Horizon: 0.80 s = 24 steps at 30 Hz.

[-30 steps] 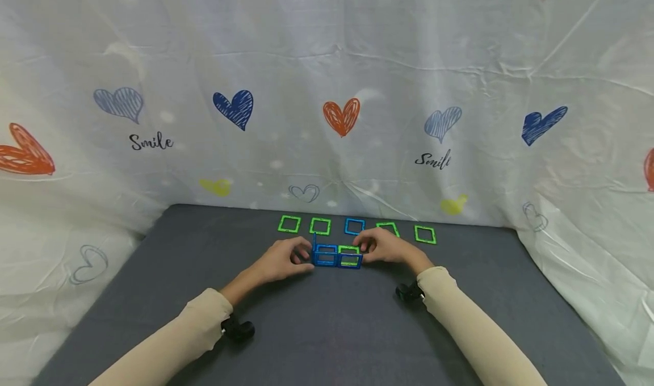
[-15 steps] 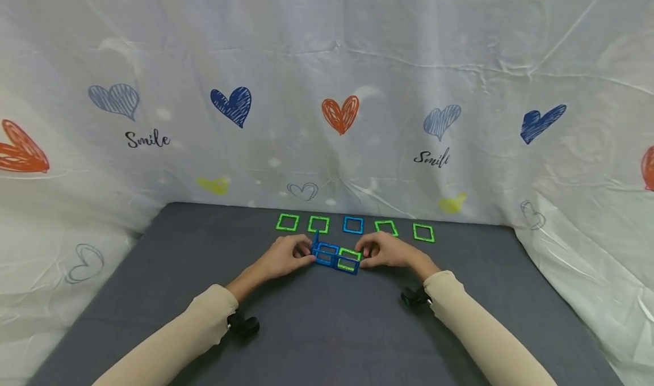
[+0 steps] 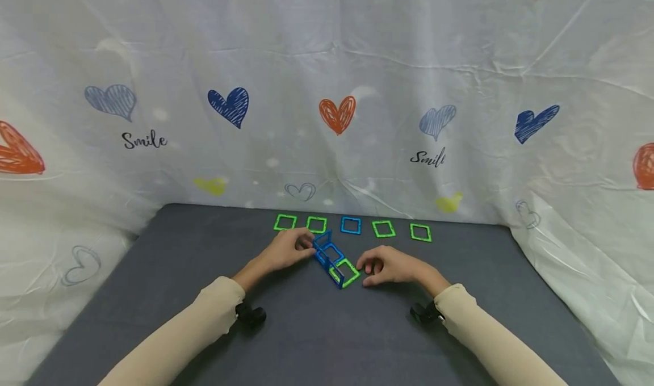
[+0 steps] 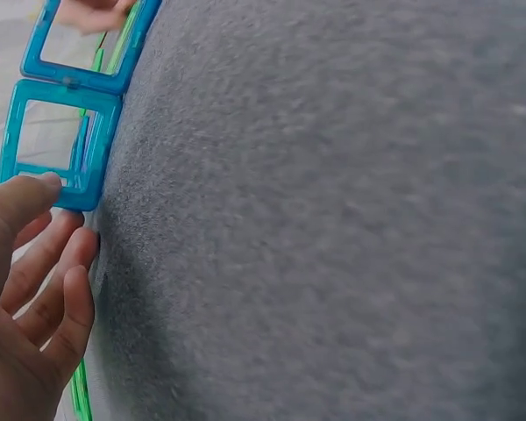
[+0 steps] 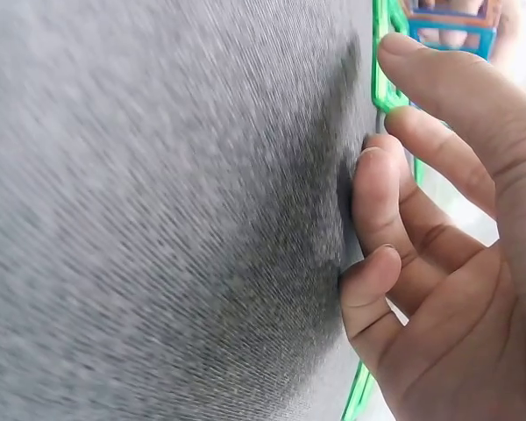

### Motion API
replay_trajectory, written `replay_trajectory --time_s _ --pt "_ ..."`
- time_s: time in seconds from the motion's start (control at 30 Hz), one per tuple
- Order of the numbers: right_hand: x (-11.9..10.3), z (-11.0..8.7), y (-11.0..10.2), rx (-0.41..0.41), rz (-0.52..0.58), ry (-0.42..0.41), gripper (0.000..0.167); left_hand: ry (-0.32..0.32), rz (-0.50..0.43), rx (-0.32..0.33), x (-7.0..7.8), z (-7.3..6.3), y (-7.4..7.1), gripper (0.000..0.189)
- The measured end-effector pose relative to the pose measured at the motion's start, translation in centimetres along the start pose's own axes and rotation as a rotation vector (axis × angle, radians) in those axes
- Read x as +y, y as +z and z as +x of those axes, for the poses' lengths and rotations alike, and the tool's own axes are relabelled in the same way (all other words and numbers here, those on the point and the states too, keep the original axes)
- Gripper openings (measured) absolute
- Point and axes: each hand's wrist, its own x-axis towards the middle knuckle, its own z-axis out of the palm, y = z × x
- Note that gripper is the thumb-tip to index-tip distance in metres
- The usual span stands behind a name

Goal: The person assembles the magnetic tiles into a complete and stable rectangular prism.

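Hollow square magnetic tiles are joined into one low piece on the dark tabletop in the head view. Its flat part is a blue tile [image 3: 338,250] beside a green tile [image 3: 352,280]. Blue tiles stand upright along its near side and far-left end. My left hand [image 3: 286,251] pinches the left end; the left wrist view has the thumb on the front of an upright blue tile [image 4: 110,149], fingers partly behind it. My right hand [image 3: 392,265] is beside the green corner with loosely bent fingers, thumb and index apart. Whether a fingertip touches the green tile is unclear.
Along the back of the grey-black table [image 3: 327,340] lies a row of loose tiles: a blue one [image 3: 351,218] among several green ones, such as the rightmost green tile [image 3: 421,225]. A white curtain [image 3: 276,45] printed with hearts hangs behind.
The joined tile piece has turned, its right end swinging toward the person. My right hand has moved slightly nearer and apart from it, while my left hand keeps its hold on the left end.
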Motion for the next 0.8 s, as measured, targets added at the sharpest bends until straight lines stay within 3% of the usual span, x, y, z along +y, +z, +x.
replay_trajectory --time_s 0.3,0.57,0.8 --pt "-1.2 -0.5 1.2 -0.042 -0.022 -0.035 0.03 0.049 -0.002 -0.058 -0.1 1.7 -0.3 0.025" --pt "-2.3 0.3 2.4 -0.084 -0.032 -0.022 0.03 0.054 0.021 -0.082 -0.3 3.1 -0.2 0.022" --pt "-3.0 0.7 2.6 -0.093 -0.032 -0.023 0.029 0.052 0.013 -0.089 -0.3 2.9 -0.1 0.024"
